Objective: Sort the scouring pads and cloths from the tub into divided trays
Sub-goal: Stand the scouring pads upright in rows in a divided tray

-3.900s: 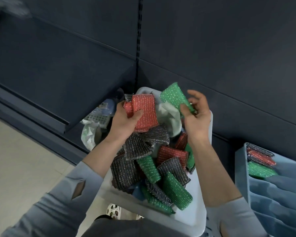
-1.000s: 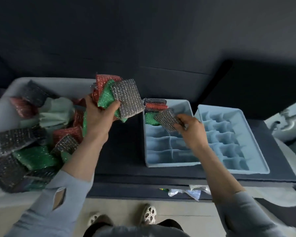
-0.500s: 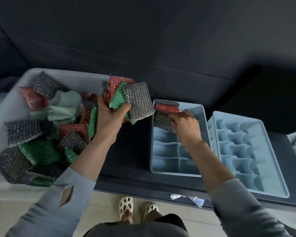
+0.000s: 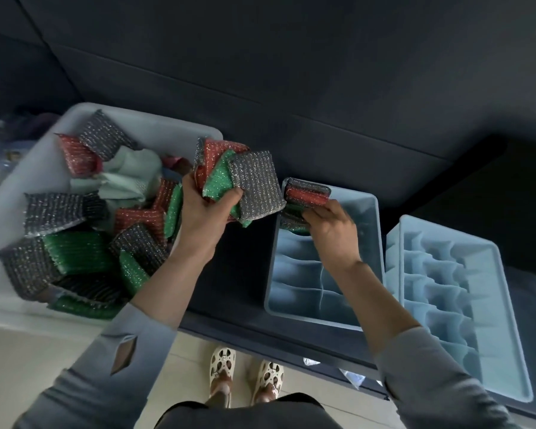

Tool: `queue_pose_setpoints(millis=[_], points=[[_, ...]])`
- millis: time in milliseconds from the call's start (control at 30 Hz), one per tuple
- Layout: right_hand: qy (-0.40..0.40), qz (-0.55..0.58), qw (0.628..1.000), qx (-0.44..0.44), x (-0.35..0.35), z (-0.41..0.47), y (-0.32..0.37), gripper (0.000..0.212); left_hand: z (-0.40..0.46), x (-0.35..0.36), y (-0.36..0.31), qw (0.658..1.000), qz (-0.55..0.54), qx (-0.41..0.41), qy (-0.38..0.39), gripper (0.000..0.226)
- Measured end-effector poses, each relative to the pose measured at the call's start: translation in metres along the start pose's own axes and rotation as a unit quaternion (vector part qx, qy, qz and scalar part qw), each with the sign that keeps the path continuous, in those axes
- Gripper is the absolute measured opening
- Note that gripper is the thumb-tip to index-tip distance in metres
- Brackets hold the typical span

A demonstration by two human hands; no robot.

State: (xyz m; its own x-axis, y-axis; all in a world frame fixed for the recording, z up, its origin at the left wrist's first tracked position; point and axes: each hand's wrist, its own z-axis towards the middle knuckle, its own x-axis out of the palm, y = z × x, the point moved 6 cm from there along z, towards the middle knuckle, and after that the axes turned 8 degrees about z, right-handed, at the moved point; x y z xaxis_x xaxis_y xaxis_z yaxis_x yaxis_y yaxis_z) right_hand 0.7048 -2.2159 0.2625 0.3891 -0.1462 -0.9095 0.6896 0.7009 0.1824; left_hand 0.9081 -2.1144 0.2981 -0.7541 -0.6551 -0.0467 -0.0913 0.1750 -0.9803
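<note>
Grey pad [image 4: 293, 223], carried over tray a second ago, now pushed into far-left slot of near tray [image 4: 365, 243] by right hand [image 4: 330, 226], fingers curled on it. Left hand [image 4: 205, 216] gripped pad bundle [image 4: 239, 184] beside tub [image 4: 155, 125]. Fourth pad filed; plenty remained.

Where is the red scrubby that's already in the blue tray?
In the head view, the red pad sits at the far-left end of the nearer tray, between a grey pad and the right hand.

tub [image 4: 28, 168] left edge cropped, right hand [image 4: 331, 230] fingertips hidden
</note>
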Motion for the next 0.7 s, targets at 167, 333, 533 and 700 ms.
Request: queue_pose_setpoints(millis=[167, 333, 533, 700], points=[[0.068, 0.058, 0.995, 0.041, 0.029, -0.017, -0.008, 0.034, -0.005, -0.002, 0.000, 1.000, 0.015, 0.002, -0.022, 0.048], [0.061, 0.076, 0.991, 0.096, 0.018, -0.020, -0.009, 0.032, -0.005, -0.002, -0.001, 0.999, 0.016, 0.004, -0.027, 0.045], [0.037, -0.020, 0.992, 0.115, 0.015, -0.013, -0.002, 0.030, -0.003, 0.001, 0.003, 1.000, 0.002, 0.005, -0.017, 0.046], [0.060, -0.022, 0.993, 0.100, 0.022, -0.009, -0.007, 0.032, 0.000, 0.006, 0.008, 1.000, 0.009, -0.004, -0.007, 0.049]])
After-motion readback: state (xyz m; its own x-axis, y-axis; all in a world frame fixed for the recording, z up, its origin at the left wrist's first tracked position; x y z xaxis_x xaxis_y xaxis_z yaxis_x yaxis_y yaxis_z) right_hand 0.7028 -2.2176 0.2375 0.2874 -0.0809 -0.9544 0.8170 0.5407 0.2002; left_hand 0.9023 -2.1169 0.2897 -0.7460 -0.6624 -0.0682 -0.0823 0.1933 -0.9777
